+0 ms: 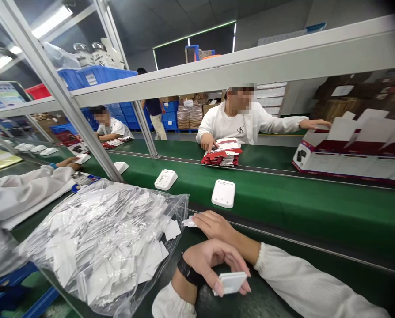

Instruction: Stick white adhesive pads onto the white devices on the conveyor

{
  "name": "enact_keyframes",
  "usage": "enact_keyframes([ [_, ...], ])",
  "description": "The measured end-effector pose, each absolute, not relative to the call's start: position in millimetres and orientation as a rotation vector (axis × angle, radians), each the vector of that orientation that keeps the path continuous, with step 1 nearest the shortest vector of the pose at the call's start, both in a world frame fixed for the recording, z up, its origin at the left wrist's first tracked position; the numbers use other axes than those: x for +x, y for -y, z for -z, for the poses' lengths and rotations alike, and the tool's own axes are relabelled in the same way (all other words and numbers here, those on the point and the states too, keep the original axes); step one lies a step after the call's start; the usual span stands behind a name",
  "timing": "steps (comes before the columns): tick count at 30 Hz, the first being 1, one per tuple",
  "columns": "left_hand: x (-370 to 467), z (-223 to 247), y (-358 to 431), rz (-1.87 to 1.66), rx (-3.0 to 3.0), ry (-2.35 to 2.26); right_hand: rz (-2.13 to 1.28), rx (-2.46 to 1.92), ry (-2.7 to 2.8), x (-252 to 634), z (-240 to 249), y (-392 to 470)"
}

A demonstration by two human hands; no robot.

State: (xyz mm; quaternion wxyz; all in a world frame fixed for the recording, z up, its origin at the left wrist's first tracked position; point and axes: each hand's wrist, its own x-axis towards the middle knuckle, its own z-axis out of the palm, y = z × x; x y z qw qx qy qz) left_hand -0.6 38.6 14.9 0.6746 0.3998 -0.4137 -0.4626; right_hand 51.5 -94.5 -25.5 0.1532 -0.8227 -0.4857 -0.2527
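"White card stack (232,282), btw 5 and 6 o'clock, nearest the viewer. Who has it?"

"L hand (209,257), black watch (188,270) on the wrist. Fingers closed to a pinch: thumb at the stack's L edge, fingertips round the R."

"Handling?"

"Prob. v. light; each card thin, fairly stiff, may crease at corners. Faces look smooth, so cards could slide apart; best held by opposite edges, squared up, w/ a gentle squeeze."

"R hand?"

"Just beyond, approx. 5:30. R hand (214,224) is stretched fwd, fingers nearly straight, tips at white slips (190,221) by the bag's edge. Can't tell if they're gripped or only touched."

"Bag?"

"Clear plastic bag (181,204), 8 o'clock, soft and crinkly, full of loose white cards (94,247)."

"Surface?"

"Dark green bench (268,305), slight sheen. Past it, a green belt (300,210) w/ white devices: one (223,193) btw 4 and 5, another (166,179) at 8."

"Room?"

"Co-worker (214,119) opp., 2 o'clock, one hand on a red-and-white carton pile (221,158), other reaching to an open box (353,154) at 3. Blue bins (106,76) on a shelf, 10 o'clock; dark ceiling (171,17) beyond, 12."
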Motion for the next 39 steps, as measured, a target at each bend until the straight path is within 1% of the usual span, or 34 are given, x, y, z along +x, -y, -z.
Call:
enact_keyframes([
  [3,-3.2,-14.9,-39.5,0.98,0.904,0.823,0.667,-2.389,1.252,19.8,28.5,142.7],
  [6,-3.8,-14.7,-42.1,0.787,0.875,0.64,0.549,-2.5,1.138,-10.3,26.8,178.5],
  [10,4.2,-8.4,-45.9,0.416,0.862,0.365,0.324,-2.552,1.031,-36.5,20.9,202.4],
  [14,13.4,-1.7,-47.9,0.231,0.886,0.187,0.26,-2.497,0.959,-49.8,19.4,215.4],
  [19,14.0,1.5,-48.1,0.256,0.945,0.204,0.24,-2.432,0.97,-62.9,19.9,229.0],
  [22,14.4,4.5,-45.8,0.282,0.988,0.22,0.302,-2.444,0.944,-63.0,22.3,230.2],
  [25,17.9,8.7,-42.4,0.258,1.001,0.185,0.363,-2.444,1.035,-56.8,29.1,226.6],
  [29,23.1,12.8,-38.5,0.213,0.994,0.113,0.513,-2.31,1.052,-53.2,36.0,222.2],
  [34,16.6,9.9,-30.8,0.299,1.012,0.107,0.736,-2.075,0.775,-57.3,28.5,221.6],
  [36,10.9,7.8,-26.2,0.376,1.015,0.125,0.739,-2.014,0.692,-57.0,26.5,221.3],
  [39,5.0,6.4,-19.8,0.447,1.031,0.13,0.616,-2.033,0.69,-55.6,29.1,220.0],
])
